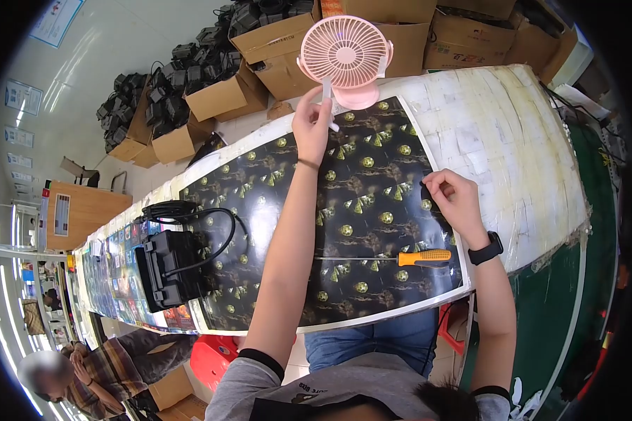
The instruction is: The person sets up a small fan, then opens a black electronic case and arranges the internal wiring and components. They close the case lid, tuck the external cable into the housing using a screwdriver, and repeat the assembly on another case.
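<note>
Gripping white strip (326, 88): left fingers (324, 112) | long axis: toward pink fan (345, 55) | right fingers (438, 181): bunched, cannot tell if holding

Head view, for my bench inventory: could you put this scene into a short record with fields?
Left hand: holding a pale strip
Right hand: fingers bent near the dark mat's right edge; grip unclear
Pink fan: standing at the table's far edge
Screwdriver: orange handle, lying on the mat
Black case: by the mat's left end
Beyond table: cardboard boxes with black parts
</note>
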### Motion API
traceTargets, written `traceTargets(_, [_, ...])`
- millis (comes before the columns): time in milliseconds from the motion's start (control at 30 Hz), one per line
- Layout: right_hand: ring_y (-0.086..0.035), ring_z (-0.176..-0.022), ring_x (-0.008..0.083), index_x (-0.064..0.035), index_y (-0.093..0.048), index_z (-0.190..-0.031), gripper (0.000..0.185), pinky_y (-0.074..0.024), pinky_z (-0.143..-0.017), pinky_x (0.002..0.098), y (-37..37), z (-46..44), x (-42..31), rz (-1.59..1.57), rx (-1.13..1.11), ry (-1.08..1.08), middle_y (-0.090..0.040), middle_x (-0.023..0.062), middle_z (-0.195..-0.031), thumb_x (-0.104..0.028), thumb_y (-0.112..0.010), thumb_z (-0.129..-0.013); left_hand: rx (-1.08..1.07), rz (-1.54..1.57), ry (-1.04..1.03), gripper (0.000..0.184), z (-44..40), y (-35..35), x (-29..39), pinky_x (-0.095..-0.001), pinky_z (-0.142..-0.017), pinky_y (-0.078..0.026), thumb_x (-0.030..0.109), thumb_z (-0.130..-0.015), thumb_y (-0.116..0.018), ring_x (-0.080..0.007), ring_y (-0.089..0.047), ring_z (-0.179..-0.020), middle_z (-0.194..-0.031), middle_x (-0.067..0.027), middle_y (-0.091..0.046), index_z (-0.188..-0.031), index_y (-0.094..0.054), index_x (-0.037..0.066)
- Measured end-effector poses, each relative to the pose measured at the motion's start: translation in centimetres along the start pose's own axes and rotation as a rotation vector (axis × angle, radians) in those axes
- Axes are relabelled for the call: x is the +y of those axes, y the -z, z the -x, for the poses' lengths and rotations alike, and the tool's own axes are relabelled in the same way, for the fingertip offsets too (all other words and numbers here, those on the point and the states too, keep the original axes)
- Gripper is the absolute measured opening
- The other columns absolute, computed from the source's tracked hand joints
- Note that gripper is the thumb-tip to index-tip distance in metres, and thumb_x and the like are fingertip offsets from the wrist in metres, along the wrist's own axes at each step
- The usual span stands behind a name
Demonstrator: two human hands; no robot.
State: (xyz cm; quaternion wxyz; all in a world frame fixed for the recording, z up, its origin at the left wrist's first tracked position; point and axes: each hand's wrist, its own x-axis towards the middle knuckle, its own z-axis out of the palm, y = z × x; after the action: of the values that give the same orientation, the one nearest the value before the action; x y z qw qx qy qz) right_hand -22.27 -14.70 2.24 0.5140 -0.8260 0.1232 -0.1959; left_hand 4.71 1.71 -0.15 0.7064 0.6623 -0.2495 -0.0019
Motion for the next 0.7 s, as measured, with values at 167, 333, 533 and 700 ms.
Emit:
traceTargets(167, [-0.063,-0.071,0.0078,-0.0018,-0.058,-0.081,0.01,-0.0466,-0.059,0.02,0.0,0.0,0.0,0.004,-0.007,0.0,-0.072,0.0053,-0.091,0.007,-0.06,-0.085,0.131,-0.115,0.057,0.023,-1.6,0.0,-1.5,-0.0202,-0.06,-0.044,0.021,-0.097,-0.065,-0.0038,-0.056,-0.063,-0.072,0.0006,-0.063,-0.105,-0.063,-0.001])
traceTargets(333, [-0.063,-0.07,0.0084,-0.0018,-0.058,-0.081,0.009,-0.0462,-0.058,0.0204,0.0,0.0,0.2,-0.01,-0.002,0.002,-0.072,0.0053,-0.09,0.006,-0.06,-0.086,0.3,-0.196,0.03,0.025,-2.9,0.0,-1.9,-0.0217,-0.058,-0.043,0.024,-0.098,-0.062,-0.0042,-0.054,-0.061,-0.07,-0.0005,-0.063,-0.104,-0.063,0.0])
traceTargets(533, [-0.063,-0.069,0.0089,-0.0022,-0.058,-0.081,0.009,-0.046,-0.057,0.0208,0.0,0.0,0.1,0.015,-0.009,0.0,-0.072,0.0047,-0.09,0.006,-0.06,-0.086,0.248,0.063,-0.057,0.027,-3.9,-0.2,-3.6,-0.0208,-0.058,-0.042,0.025,-0.099,-0.06,-0.0033,-0.054,-0.065,-0.075,-0.0028,-0.066,-0.105,-0.063,-0.001])
traceTargets(700, [-0.062,-0.068,0.0086,-0.0019,-0.058,-0.081,0.009,-0.0456,-0.057,0.0207,0.1,0.0,-0.2,0.027,-0.013,-0.011,-0.072,0.0046,-0.09,0.005,-0.06,-0.086,0.255,0.003,-0.083,0.028,-4.1,-0.4,-3.3,-0.0242,-0.062,-0.047,0.026,-0.099,-0.06,-0.0057,-0.058,-0.068,-0.077,-0.0026,-0.068,-0.102,-0.064,-0.001])
